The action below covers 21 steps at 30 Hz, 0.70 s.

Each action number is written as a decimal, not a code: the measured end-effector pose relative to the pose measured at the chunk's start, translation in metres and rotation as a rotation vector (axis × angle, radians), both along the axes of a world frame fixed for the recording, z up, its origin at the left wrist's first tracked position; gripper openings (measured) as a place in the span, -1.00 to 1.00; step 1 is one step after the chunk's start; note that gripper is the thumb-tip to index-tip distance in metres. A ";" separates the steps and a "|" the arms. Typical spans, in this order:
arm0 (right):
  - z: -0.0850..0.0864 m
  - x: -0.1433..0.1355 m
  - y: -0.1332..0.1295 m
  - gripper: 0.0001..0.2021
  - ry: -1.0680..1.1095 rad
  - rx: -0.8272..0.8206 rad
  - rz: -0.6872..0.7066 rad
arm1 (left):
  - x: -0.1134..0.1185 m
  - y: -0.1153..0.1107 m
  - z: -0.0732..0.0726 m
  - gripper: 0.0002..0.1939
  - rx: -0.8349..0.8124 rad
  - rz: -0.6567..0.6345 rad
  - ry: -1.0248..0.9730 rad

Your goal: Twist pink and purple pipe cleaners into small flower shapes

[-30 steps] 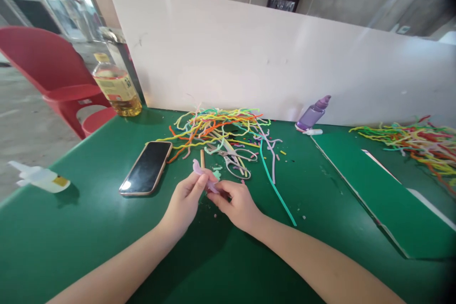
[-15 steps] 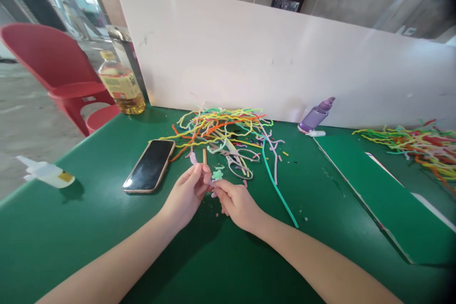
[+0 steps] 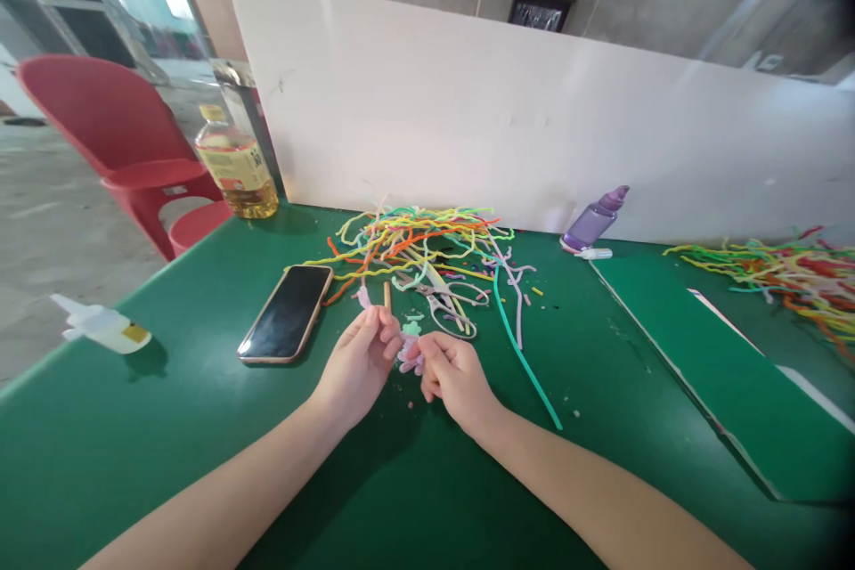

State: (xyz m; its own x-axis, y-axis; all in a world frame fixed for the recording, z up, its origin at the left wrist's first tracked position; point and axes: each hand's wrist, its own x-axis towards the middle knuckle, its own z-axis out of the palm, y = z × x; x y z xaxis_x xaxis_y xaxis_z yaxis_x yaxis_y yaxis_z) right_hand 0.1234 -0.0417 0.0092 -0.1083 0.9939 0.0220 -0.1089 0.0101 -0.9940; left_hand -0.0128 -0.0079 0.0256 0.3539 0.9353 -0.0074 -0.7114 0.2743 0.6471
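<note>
Near the middle of the green table, my left hand (image 3: 361, 361) pinches a pale purple fuzzy strip (image 3: 363, 296), whose end sticks up above the fingers. My right hand (image 3: 458, 374) is closed at the strip's other side, its fingertips pressed together. Between the hands lies a light purple curled piece (image 3: 409, 354), with a small mint-green shape (image 3: 411, 329) just beyond it. A short tan stick (image 3: 386, 296) is behind my left fingers. Scissors (image 3: 451, 303) rest by the pile of colourful fuzzy strips (image 3: 414, 240).
Left on the green table (image 3: 280, 427) are a phone (image 3: 287, 313), a white glue bottle (image 3: 107, 327) and an oil bottle (image 3: 237, 165). Rightward are a purple bottle (image 3: 593, 220), a green board (image 3: 721, 374) and more strips (image 3: 781, 272). A white panel (image 3: 427, 107) stands behind.
My right hand has moved slightly right, away from my left hand, and more of the light purple curled piece shows between them. The whole view has shifted a little.
</note>
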 end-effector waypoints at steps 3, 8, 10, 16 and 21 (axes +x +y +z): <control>-0.001 0.001 0.001 -0.69 0.064 -0.012 0.040 | -0.003 0.002 0.001 -0.80 0.005 0.037 -0.002; 0.000 0.005 0.004 -0.69 0.001 0.017 -0.035 | -0.005 0.009 -0.002 -0.80 0.001 0.016 -0.020; 0.003 0.007 0.006 -0.69 -0.035 0.038 -0.072 | -0.005 0.010 -0.003 -0.80 0.003 0.017 -0.025; 0.009 0.009 0.007 -0.74 -0.069 0.048 -0.148 | -0.007 0.009 -0.002 -0.78 0.063 0.032 0.022; 0.006 0.013 0.009 -0.75 -0.128 0.120 -0.178 | -0.007 0.011 -0.005 -0.78 0.045 0.037 0.023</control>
